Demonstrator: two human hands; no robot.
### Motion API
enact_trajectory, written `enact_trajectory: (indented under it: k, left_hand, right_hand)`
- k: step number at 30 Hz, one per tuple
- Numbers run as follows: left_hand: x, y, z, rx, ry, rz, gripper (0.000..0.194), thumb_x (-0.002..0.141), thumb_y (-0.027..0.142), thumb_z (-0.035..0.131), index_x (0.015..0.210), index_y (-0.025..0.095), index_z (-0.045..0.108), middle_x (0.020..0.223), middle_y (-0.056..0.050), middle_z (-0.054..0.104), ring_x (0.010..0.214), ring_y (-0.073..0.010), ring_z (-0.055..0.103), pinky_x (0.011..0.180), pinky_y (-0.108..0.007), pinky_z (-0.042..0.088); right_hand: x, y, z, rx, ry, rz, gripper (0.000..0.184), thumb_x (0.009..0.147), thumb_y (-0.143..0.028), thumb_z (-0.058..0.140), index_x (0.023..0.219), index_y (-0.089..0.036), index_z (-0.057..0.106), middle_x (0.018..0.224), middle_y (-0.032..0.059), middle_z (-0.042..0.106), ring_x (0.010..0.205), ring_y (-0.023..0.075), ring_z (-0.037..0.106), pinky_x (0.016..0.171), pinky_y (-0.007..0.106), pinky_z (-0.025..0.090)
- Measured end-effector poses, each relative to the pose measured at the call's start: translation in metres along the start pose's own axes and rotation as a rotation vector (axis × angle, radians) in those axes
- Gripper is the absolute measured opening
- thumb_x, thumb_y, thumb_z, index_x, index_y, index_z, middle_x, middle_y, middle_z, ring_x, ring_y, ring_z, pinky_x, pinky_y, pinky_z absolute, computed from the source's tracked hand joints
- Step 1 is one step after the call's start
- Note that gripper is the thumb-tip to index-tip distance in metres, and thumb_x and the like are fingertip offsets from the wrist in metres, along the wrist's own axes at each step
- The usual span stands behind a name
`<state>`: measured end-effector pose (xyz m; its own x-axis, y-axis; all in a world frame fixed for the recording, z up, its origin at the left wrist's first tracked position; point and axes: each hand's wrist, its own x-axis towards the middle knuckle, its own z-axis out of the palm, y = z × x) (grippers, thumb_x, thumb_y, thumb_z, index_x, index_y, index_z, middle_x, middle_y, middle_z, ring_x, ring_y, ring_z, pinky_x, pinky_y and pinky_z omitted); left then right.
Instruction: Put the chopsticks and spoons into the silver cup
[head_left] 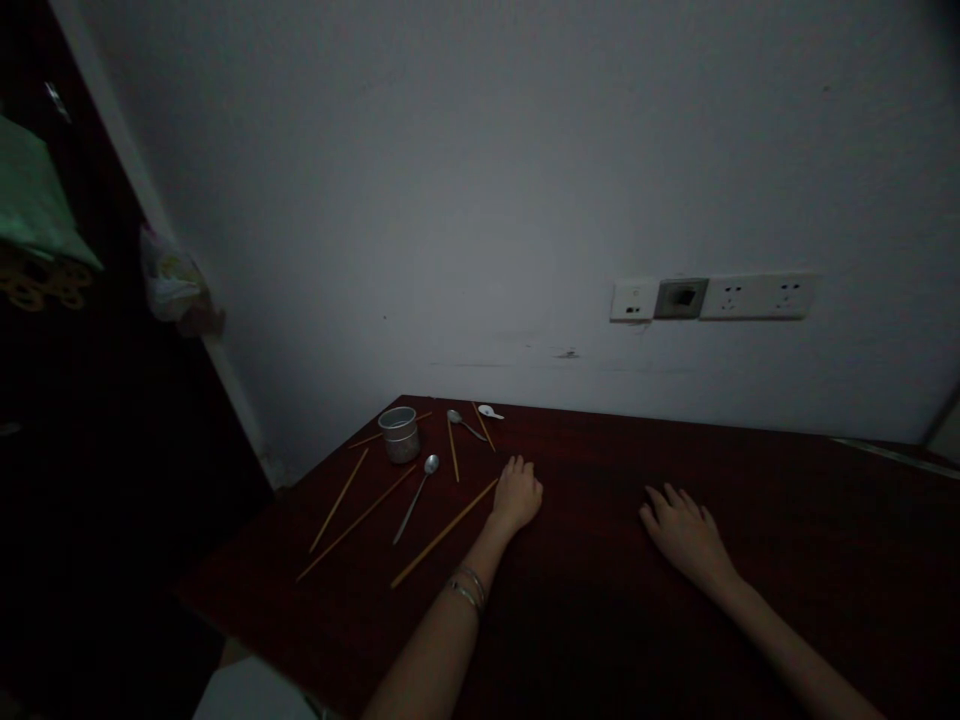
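My left hand [519, 494], with bracelets on its wrist, rests palm down on the dark red table [585, 590]. Its fingers lie on the surface and hold nothing that I can see. The upper end of a chopstick [444, 534] reaches right beside it. Farther right, my right hand [686, 535] lies flat with the fingers a little apart, touching only the table. Left of my left hand are a long metal spoon [417, 498], another metal spoon [466, 425], a small white spoon [490, 412] and several loose chopsticks [355, 523]. A metal cup [400, 436] stands upright among them.
A pale wall [480, 200] rises behind the table, with a row of sockets [712, 298] on the right. At far left hang a plastic bag [171, 280] and a green cloth [37, 195]. A white object [251, 690] shows below the table's left edge.
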<state>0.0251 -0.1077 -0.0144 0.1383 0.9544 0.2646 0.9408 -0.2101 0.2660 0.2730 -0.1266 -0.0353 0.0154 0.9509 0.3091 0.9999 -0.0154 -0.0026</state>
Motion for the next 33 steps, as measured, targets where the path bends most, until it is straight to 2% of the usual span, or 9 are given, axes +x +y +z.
enact_trajectory:
  k: [5, 8, 12, 14, 16, 22, 27, 29, 33]
  left_hand:
    - [-0.003, -0.001, -0.001, -0.07, 0.015, 0.002, 0.045, 0.083, 0.023, 0.034, 0.121, 0.005, 0.049, 0.134, -0.017, 0.041, 0.128, -0.0259, 0.031, 0.105, -0.037, 0.025]
    - [-0.004, 0.003, -0.012, -0.168, -0.001, 0.003, 0.039, 0.079, 0.02, 0.039, 0.112, 0.008, 0.057, 0.123, -0.015, 0.053, 0.118, -0.0233, 0.044, 0.101, -0.033, 0.031]
    - [-0.006, 0.026, -0.042, -0.384, 0.01, 0.079, 0.031, 0.076, 0.016, 0.041, 0.096, 0.013, 0.065, 0.101, -0.008, 0.065, 0.094, -0.0166, 0.058, 0.088, -0.027, 0.042]
    - [-0.01, 0.043, -0.06, -0.487, 0.034, 0.161, 0.032, 0.077, 0.017, 0.04, 0.096, 0.014, 0.065, 0.094, -0.006, 0.067, 0.085, -0.0147, 0.059, 0.081, -0.025, 0.044]
    - [-0.015, 0.059, -0.076, -0.56, -0.024, 0.241, 0.033, 0.079, 0.019, 0.04, 0.099, 0.015, 0.065, 0.085, -0.004, 0.067, 0.073, -0.0131, 0.059, 0.07, -0.024, 0.046]
    - [-0.04, 0.084, -0.113, -0.609, -0.188, 0.444, 0.032, 0.08, 0.02, 0.042, 0.104, 0.015, 0.063, 0.08, -0.004, 0.067, 0.066, -0.0108, 0.058, 0.063, -0.021, 0.045]
    - [-0.064, 0.066, -0.161, -0.456, -0.107, 0.612, 0.032, 0.079, 0.015, 0.045, 0.105, 0.019, 0.063, 0.093, -0.003, 0.067, 0.079, -0.0113, 0.059, 0.074, -0.021, 0.044]
    - [-0.069, 0.048, -0.188, -0.365, -0.001, 0.556, 0.03, 0.08, 0.016, 0.044, 0.103, 0.018, 0.064, 0.095, -0.004, 0.067, 0.082, -0.0124, 0.059, 0.076, -0.023, 0.044]
    - [-0.066, -0.004, -0.244, -0.224, 0.133, 0.392, 0.03, 0.082, 0.02, 0.041, 0.101, 0.017, 0.064, 0.085, -0.004, 0.067, 0.069, -0.0112, 0.058, 0.066, -0.023, 0.043]
  right_hand:
    - [0.0, 0.002, 0.002, -0.013, 0.01, -0.012, 0.049, 0.086, -0.032, 0.028, 0.125, -0.012, 0.05, 0.13, 0.0167, 0.047, 0.121, 0.0313, 0.04, 0.097, 0.046, 0.03]
    - [0.0, 0.002, 0.001, -0.011, 0.002, -0.003, 0.05, 0.085, -0.034, 0.027, 0.125, -0.012, 0.05, 0.13, 0.0159, 0.047, 0.122, 0.031, 0.04, 0.097, 0.046, 0.03]
    - [0.002, 0.001, 0.0, -0.012, -0.023, 0.01, 0.05, 0.085, -0.035, 0.028, 0.125, -0.014, 0.05, 0.13, 0.0146, 0.047, 0.122, 0.0307, 0.04, 0.096, 0.046, 0.031]
    - [0.003, 0.0, 0.0, -0.028, -0.027, 0.013, 0.049, 0.085, -0.034, 0.028, 0.124, -0.014, 0.051, 0.129, 0.0152, 0.048, 0.12, 0.0312, 0.041, 0.095, 0.046, 0.032]
    - [0.003, -0.001, -0.001, -0.05, -0.017, 0.0, 0.049, 0.086, -0.034, 0.029, 0.123, -0.013, 0.052, 0.126, 0.017, 0.05, 0.117, 0.033, 0.044, 0.092, 0.048, 0.034]
    - [0.008, -0.015, -0.015, -0.024, 0.097, -0.255, 0.043, 0.08, -0.021, 0.038, 0.118, -0.012, 0.055, 0.123, 0.017, 0.052, 0.11, 0.0323, 0.048, 0.088, 0.046, 0.037]
    - [0.007, -0.059, -0.037, 0.176, 0.179, -0.598, 0.037, 0.076, -0.014, 0.043, 0.109, -0.018, 0.06, 0.118, 0.0122, 0.056, 0.11, 0.0276, 0.048, 0.091, 0.042, 0.038]
    - [0.002, -0.084, -0.05, 0.247, 0.216, -0.697, 0.037, 0.076, -0.01, 0.043, 0.109, -0.018, 0.059, 0.117, 0.0113, 0.056, 0.111, 0.0265, 0.046, 0.093, 0.042, 0.037]
    - [-0.011, -0.131, -0.074, 0.35, 0.216, -0.86, 0.04, 0.076, -0.006, 0.043, 0.11, -0.018, 0.057, 0.114, 0.0112, 0.055, 0.111, 0.026, 0.043, 0.09, 0.042, 0.04]
